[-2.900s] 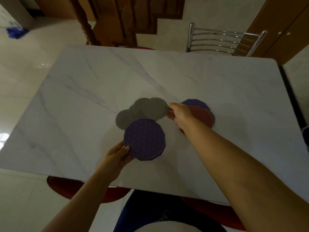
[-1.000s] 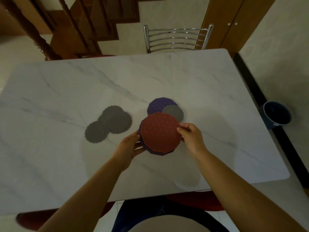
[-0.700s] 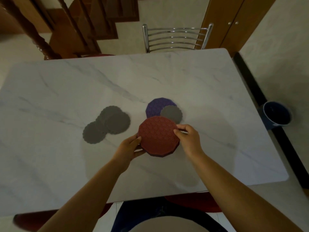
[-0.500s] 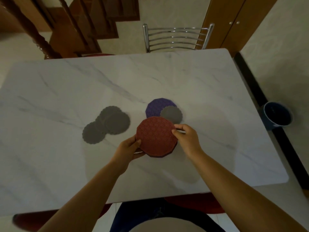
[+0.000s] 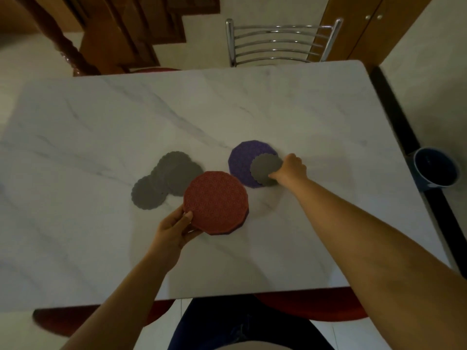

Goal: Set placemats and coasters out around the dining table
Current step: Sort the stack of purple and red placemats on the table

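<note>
Coasters: three grey scalloped ones (image 5: 164, 180) overlap at left on the marble worktop (image 5: 101, 122), a fourth (image 5: 265, 169) on the far purple placemat (image 5: 242, 157). The left hand (image 5: 171, 229) pinches a textured red placemat (image 5: 214, 200) stacked over a purple one. The right hand (image 5: 290, 170) has left the red mat; its fingers now pinch the fourth coaster's edge.

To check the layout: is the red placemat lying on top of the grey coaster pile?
No, the red placemat is held by the left hand, beside the grey coaster pile.
</note>
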